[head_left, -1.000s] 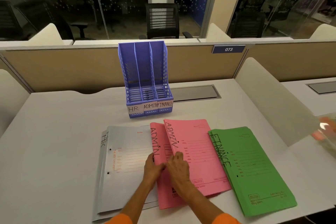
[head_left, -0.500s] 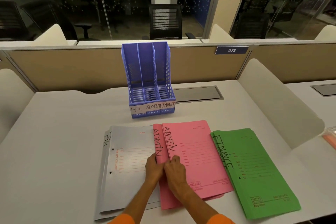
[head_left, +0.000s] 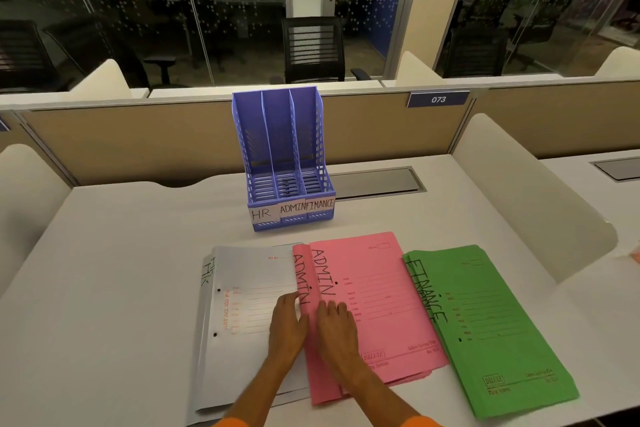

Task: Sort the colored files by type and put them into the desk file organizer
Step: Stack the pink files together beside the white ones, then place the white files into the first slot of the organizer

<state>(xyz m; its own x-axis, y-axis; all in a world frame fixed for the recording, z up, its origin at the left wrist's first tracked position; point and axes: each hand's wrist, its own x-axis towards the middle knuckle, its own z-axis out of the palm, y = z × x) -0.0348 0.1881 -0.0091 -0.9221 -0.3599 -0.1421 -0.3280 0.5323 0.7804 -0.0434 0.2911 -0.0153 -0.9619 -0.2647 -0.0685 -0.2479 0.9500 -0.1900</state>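
Pink ADMIN files [head_left: 391,329]: lower centre of the frame, two thin card folders lying flat and fanned, one offset right of the other.
Left hand [head_left: 285,326]: fingers nearly straight, lying flat on the grey HR files [head_left: 249,274]. The forefinger touches the left edge of the lower pink folder [head_left: 302,274].
Right hand [head_left: 337,326]: fingers bent down onto the upper pink folder [head_left: 374,288] near its left edge. Whether they pinch it I cannot tell (orange cuffs show at the bottom edge).
HR stack: left of the pink, matte card with two punched holes.
Green FINANCE files [head_left: 491,322]: right of the pink, a neat flat stack.
File organizer [head_left: 277,135]: centre frame, blue perforated plastic with three upright slots labelled HR, ADMIN, FINANCE, on the pale desk [head_left: 104,270].
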